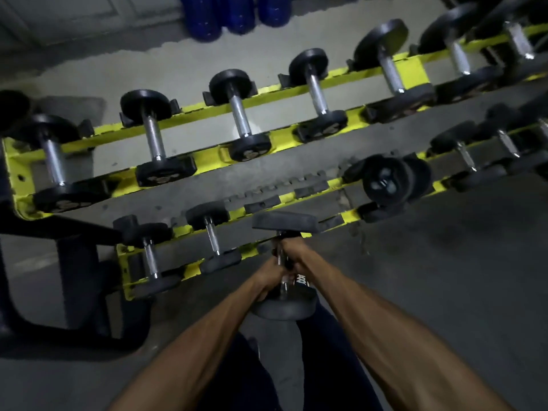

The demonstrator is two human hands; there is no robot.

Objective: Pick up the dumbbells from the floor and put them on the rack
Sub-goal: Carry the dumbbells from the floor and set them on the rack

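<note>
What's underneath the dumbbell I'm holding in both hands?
The far head of the dumbbell hangs over the lower rack tier; the near head is above dark trousers. Whatever lies directly beneath is covered.

Saw bright yellow along the rails of the rack [204, 160], with black pads and a black frame at the left. Noted matt black heads and silvery handles on the racked dumbbells [154, 137], and the same black and silver on the dumbbell [284, 222] in the near middle. Found the floor [459, 277] a dull, mottled grey. Caught deep blue on the containers [204, 19] at the far edge, dark navy on the trousers [320, 351].
</note>
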